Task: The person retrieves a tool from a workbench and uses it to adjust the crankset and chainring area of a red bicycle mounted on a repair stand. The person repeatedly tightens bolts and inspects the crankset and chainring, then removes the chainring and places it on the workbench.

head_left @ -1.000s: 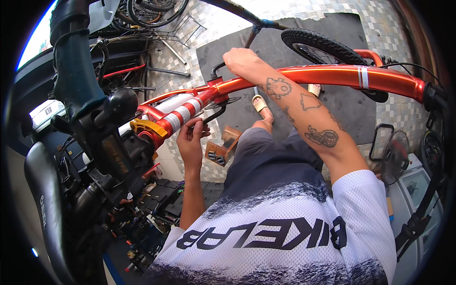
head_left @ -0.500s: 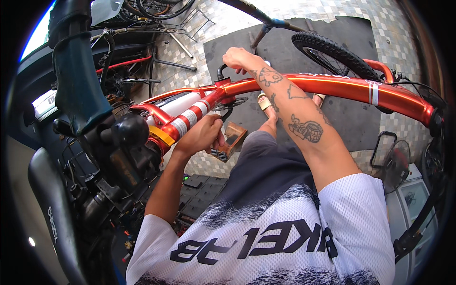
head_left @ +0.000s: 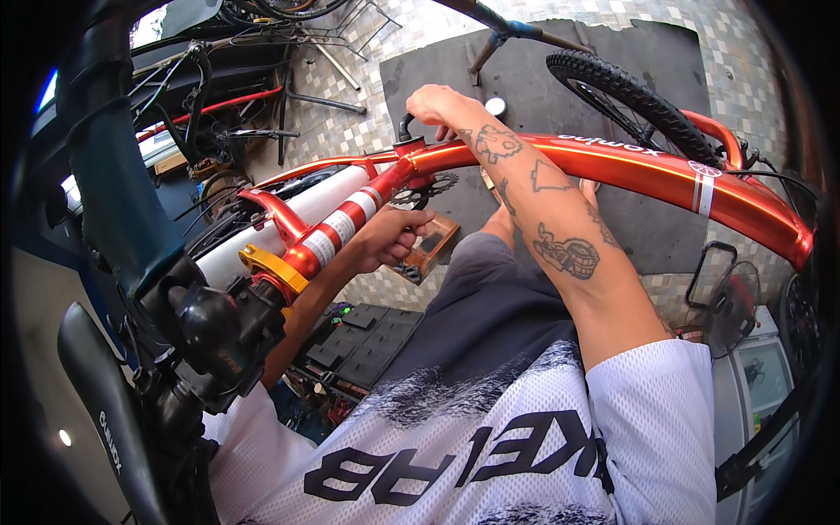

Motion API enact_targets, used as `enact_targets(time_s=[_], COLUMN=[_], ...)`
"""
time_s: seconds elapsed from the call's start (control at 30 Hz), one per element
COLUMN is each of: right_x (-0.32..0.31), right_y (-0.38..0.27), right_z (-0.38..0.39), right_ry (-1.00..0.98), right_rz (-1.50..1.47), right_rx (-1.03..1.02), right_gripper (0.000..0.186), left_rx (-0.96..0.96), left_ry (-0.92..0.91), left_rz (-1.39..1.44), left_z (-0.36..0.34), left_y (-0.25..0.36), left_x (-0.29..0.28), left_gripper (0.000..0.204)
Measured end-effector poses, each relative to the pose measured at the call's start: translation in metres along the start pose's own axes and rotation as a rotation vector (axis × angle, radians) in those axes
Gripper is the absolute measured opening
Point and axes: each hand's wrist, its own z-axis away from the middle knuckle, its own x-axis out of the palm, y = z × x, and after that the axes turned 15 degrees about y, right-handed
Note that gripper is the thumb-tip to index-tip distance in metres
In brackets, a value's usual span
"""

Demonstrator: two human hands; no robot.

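Note:
An orange-red bicycle frame (head_left: 560,156) lies across the view in front of me, held at its seat tube end by a black clamp (head_left: 214,315). My left hand (head_left: 394,238) is closed below the chainring (head_left: 433,188), its curled fingers and thumb at the end of the near crank arm (head_left: 418,205). Beyond the frame, my right hand (head_left: 437,105) is closed over the end of the far black crank arm (head_left: 405,129). My right forearm reaches over the frame tube. Both hands partly hide the crank arm ends. A gold seat clamp (head_left: 276,267) rings the seat tube.
A black saddle (head_left: 101,394) is at the left. Beyond the frame lie a dark floor mat (head_left: 420,79) and a knobby tyre (head_left: 626,101). A wooden box (head_left: 437,247) stands below my left hand. Grey drawers (head_left: 363,337) are near; a fan (head_left: 735,302) stands at right.
My left hand has shifted right and slightly up, close to the chainring. My right hand stays at the far crank arm. The view has shifted a little, with the frame lower at its right end.

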Motion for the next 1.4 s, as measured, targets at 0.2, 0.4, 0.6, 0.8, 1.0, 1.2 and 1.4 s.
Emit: enact_targets(time_s=[0.2, 0.4, 0.6, 0.8, 1.0, 1.2, 1.4], right_x=[0.002, 0.001, 0.002, 0.009, 0.000, 0.003, 0.011], right_y=[-0.005, 0.000, 0.001, 0.000, 0.000, 0.001, 0.006], right_z=[0.005, 0.013, 0.005, -0.006, 0.002, -0.006, -0.009], right_ry=[0.199, 0.274, 0.242, 0.255, 0.207, 0.247, 0.288], right_rz=[-0.365, -0.404, -0.319, -0.266, -0.288, -0.083, -0.180], right_rx=[0.319, 0.289, 0.329, 0.294, 0.367, 0.362, 0.262], right_gripper=[0.027, 0.024, 0.028, 0.037, 0.049, 0.048, 0.042], left_rx=[0.043, 0.148, 0.145, 0.153, 0.138, 0.442, 0.704], left_ry=[0.094, 0.083, 0.068, 0.049, 0.052, 0.386, 0.431], left_rz=[0.100, 0.111, 0.053, 0.131, 0.030, -0.510, -0.432], left_z=[-0.004, -0.009, -0.011, -0.013, -0.014, -0.011, 0.007], left_y=[-0.009, -0.017, -0.015, -0.019, -0.016, -0.014, -0.040], left_x=[0.010, 0.007, 0.002, 0.004, -0.002, -0.014, -0.014], left_gripper=[0.043, 0.040, 0.039, 0.038, 0.038, 0.052, 0.048])
